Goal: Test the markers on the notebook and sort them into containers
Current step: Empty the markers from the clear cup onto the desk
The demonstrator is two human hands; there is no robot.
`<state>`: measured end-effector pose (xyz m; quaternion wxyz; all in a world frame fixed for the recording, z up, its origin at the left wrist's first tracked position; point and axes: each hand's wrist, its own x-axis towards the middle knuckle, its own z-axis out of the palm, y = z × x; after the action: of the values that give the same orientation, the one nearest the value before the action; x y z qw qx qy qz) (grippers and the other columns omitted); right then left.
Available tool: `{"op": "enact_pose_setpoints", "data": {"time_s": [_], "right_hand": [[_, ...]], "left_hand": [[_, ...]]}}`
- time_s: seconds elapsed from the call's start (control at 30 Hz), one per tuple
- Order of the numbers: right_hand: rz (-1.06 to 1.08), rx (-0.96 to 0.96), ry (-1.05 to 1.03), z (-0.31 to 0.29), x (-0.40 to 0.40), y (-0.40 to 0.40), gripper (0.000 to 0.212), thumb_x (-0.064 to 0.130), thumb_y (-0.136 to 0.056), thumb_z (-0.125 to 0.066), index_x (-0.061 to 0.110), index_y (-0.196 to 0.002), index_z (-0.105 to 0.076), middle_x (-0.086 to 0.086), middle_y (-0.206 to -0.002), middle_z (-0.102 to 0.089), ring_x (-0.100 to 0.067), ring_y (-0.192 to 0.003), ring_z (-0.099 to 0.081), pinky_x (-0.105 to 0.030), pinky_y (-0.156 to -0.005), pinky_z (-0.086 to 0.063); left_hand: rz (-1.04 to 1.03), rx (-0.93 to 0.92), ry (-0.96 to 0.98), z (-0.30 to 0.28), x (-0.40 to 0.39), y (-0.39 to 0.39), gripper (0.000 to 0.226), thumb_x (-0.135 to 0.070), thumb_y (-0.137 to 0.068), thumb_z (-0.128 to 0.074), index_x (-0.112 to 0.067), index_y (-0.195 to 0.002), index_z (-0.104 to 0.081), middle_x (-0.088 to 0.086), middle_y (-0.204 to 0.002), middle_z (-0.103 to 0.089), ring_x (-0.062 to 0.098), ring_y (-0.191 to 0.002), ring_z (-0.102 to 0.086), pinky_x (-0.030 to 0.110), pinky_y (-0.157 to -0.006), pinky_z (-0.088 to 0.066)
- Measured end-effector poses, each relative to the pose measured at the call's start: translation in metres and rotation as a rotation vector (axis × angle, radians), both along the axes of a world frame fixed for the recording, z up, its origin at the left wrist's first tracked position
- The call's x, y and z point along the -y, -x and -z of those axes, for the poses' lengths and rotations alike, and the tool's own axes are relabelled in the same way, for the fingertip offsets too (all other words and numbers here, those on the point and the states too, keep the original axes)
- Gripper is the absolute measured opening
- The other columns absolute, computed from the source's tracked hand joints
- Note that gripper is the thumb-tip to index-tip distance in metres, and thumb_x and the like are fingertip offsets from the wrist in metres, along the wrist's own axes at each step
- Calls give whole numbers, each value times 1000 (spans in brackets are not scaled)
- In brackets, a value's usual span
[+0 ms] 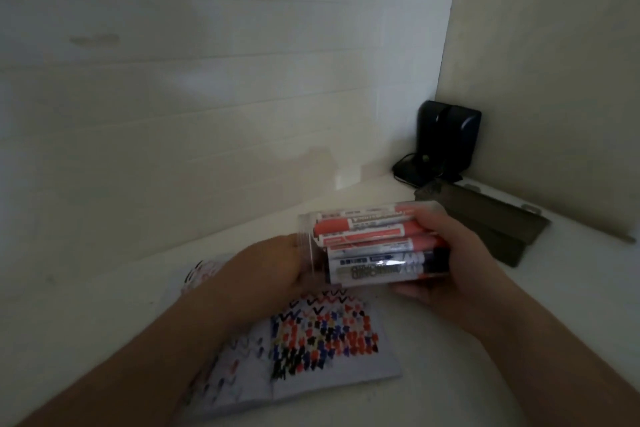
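Note:
A clear plastic container (pixel 308 246) lies on its side in the air above the table, packed with several markers (pixel 374 243), red ones on top and dark blue or black ones below. My right hand (pixel 457 263) grips its closed end from the right. My left hand (pixel 273 267) holds its open mouth end from the left. Beneath them an open notebook (pixel 311 357) lies on the white table, its page covered with red, blue and black test marks.
A black device with a cable (pixel 446 142) stands in the back right corner. A dark flat folder-like object (pixel 491 218) lies right of the container. Behind my left hand, a marked-up paper or object (pixel 204 270) is partly hidden. White walls close in behind and right.

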<state>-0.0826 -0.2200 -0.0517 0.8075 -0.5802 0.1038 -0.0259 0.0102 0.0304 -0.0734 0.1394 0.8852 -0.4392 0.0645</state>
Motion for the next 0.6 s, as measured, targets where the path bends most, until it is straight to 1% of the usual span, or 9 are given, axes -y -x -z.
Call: {"op": "enact_pose_setpoints", "data": {"time_s": [0.1, 0.17, 0.27, 0.33, 0.4, 0.47, 0.5, 0.57, 0.6], "right_hand": [[13, -23, 26, -2, 3, 0, 32, 43, -91, -63, 20, -108, -77, -13, -104, -79, -29, -86, -77, -49, -81, -60], [10, -17, 17, -2, 6, 0, 37, 45, -84, -67, 21, -110, -77, -13, -106, -78, -29, -88, -77, -47, -77, -63], [25, -1, 2, -2, 9, -1, 47, 47, -80, -68, 19, -117, -74, -14, -110, -78, -30, -89, -77, -41, -64, -64], [58, 21, 1, -2, 13, 0, 49, 48, -82, -67, 17, -120, -72, -15, -111, -77, -31, -91, -76, -41, -64, -64], [112, 63, 4, -4, 19, 2, 43, 47, -87, -65, 18, -118, -73, -14, -111, -77, -30, -89, -77, -44, -72, -63], [173, 100, 32, -5, 23, 7, 35, 44, -93, -60, 22, -116, -73, -11, -110, -78, -27, -88, -77, -46, -82, -59], [189, 120, 54, -6, 24, 9, 33, 43, -95, -58, 24, -117, -73, -9, -111, -78, -26, -90, -77, -46, -85, -58], [200, 155, 108, -6, 21, 12, 31, 43, -96, -56, 29, -120, -71, -6, -114, -77, -25, -95, -77, -45, -86, -55], [196, 170, 137, -7, 17, 11, 31, 43, -96, -56, 30, -120, -70, -6, -115, -77, -26, -97, -76, -45, -85, -55]], "left_hand": [[58, 68, 38, 4, 1, 2, 49, -63, -102, -38, -44, -145, -50, -13, -138, -63, 8, -120, -61, 33, -99, -53], [62, -31, 116, 7, -1, 2, 43, -59, -102, -43, -40, -139, -57, -11, -132, -66, 8, -116, -63, 36, -96, -55], [26, -116, 249, 8, -1, -2, 32, -50, -104, -45, -30, -118, -66, -8, -113, -66, 7, -101, -63, 37, -85, -54], [-8, -112, 318, 9, -3, -2, 34, -49, -105, -39, -25, -109, -62, -9, -102, -61, 5, -94, -58, 34, -80, -50], [-82, -138, 414, 11, -8, -5, 27, -42, -107, -39, -26, -110, -61, -10, -99, -60, 7, -93, -58, 33, -81, -50], [-195, -313, 579, 15, -14, -12, 19, -31, -108, -45, -28, -113, -63, -3, -103, -67, 16, -93, -65, 41, -85, -57], [-239, -448, 685, 14, -15, -15, 21, -22, -107, -48, -29, -119, -63, 0, -114, -68, 17, -96, -69, 38, -87, -59], [-265, -787, 998, 8, -12, -20, 38, -7, -104, -49, -20, -138, -58, 6, -136, -60, 22, -110, -68, 34, -92, -58], [-270, -982, 1193, 2, -11, -21, 40, -11, -103, -47, -17, -142, -56, 9, -139, -58, 30, -116, -65, 39, -98, -55]]}}
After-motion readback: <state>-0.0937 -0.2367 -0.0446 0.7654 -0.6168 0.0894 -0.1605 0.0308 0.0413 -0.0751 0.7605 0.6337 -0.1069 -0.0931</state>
